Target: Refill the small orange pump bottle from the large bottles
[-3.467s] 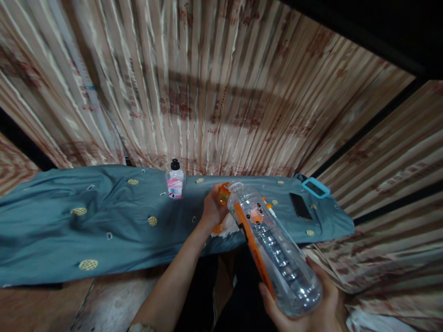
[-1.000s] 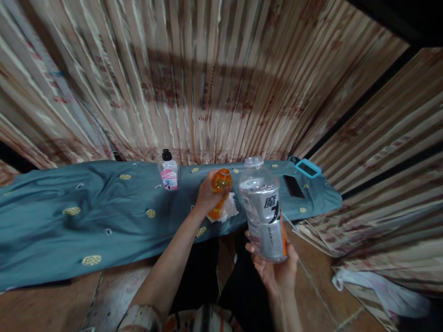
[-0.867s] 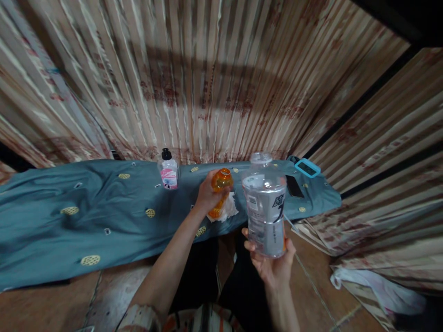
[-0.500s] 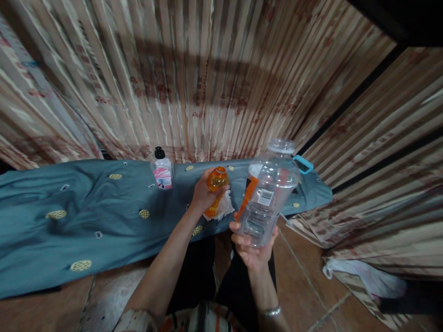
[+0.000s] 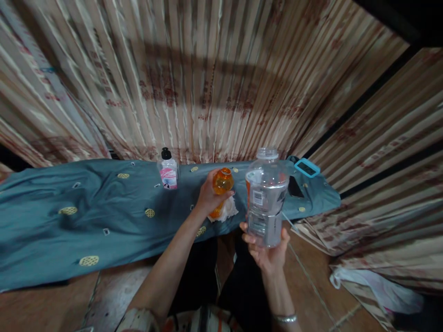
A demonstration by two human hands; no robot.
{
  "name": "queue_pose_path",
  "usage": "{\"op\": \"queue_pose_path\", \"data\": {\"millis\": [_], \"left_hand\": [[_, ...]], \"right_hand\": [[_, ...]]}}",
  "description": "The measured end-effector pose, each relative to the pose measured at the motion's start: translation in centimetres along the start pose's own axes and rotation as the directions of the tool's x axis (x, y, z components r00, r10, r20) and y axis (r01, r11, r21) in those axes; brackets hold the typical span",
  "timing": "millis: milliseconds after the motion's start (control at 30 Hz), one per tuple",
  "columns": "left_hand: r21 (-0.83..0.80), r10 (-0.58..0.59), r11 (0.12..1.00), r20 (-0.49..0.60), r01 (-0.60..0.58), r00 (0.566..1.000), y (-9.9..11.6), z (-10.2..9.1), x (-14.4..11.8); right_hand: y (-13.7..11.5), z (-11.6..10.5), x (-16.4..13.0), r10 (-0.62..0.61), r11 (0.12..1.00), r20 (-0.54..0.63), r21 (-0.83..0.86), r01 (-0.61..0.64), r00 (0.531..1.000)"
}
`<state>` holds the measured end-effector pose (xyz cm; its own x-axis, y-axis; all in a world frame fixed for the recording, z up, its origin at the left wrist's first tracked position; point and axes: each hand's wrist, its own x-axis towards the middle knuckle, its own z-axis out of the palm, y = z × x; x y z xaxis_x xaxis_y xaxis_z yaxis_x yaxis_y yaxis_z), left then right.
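Note:
My left hand (image 5: 206,199) grips a small orange bottle (image 5: 222,184) that stands upright on a white tissue (image 5: 228,211) near the front edge of the blue-grey cloth-covered surface (image 5: 104,216). My right hand (image 5: 267,251) holds a large clear plastic bottle (image 5: 266,198) upright from below, to the right of the orange one. The clear bottle has no cap on and carries a silver and orange label.
A small bottle with a pink label and black cap (image 5: 168,169) stands at the back of the cloth. A dark phone (image 5: 295,186) and a device in a blue case (image 5: 307,167) lie at the right end. Striped curtains (image 5: 207,78) hang behind. White plastic (image 5: 374,288) lies on the floor, right.
The large clear bottle went from tilted over the orange bottle to upright in my right hand, and turned about its axis. My left hand stayed on the orange bottle.

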<state>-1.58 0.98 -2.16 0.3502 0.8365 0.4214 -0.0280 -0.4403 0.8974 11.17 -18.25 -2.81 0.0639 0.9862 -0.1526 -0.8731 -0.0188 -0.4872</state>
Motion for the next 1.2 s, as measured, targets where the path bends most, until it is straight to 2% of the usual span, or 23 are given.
{"op": "queue_pose_path", "data": {"millis": [167, 300, 467, 800, 1200], "left_hand": [[0.035, 0.032, 0.999, 0.000, -0.032, 0.999, 0.3, 0.0, -0.2], [0.090, 0.078, 0.993, -0.008, -0.077, 0.997, 0.7, 0.0, -0.2], [0.132, 0.072, 0.989, -0.025, -0.068, 0.997, 0.8, 0.2, 0.0], [0.148, 0.053, 0.988, -0.054, -0.045, 0.997, 1.2, 0.7, 0.0], [0.135, 0.013, 0.991, -0.065, -0.004, 0.998, 1.8, 0.9, 0.1]], "right_hand": [[-1.8, -0.6, -0.9, -0.112, 0.987, -0.131, -0.129, 0.095, 0.985], [-2.4, -1.0, -1.3, -0.165, 0.969, -0.219, -0.220, 0.116, 0.962], [-2.5, -0.9, -1.8, -0.204, 0.951, -0.290, -0.286, 0.119, 0.935], [-2.7, -0.2, -3.2, -0.256, 0.918, -0.350, -0.381, 0.112, 0.901], [-3.8, -0.6, -4.0, -0.227, 0.900, -0.323, -0.430, 0.071, 0.919]]}}
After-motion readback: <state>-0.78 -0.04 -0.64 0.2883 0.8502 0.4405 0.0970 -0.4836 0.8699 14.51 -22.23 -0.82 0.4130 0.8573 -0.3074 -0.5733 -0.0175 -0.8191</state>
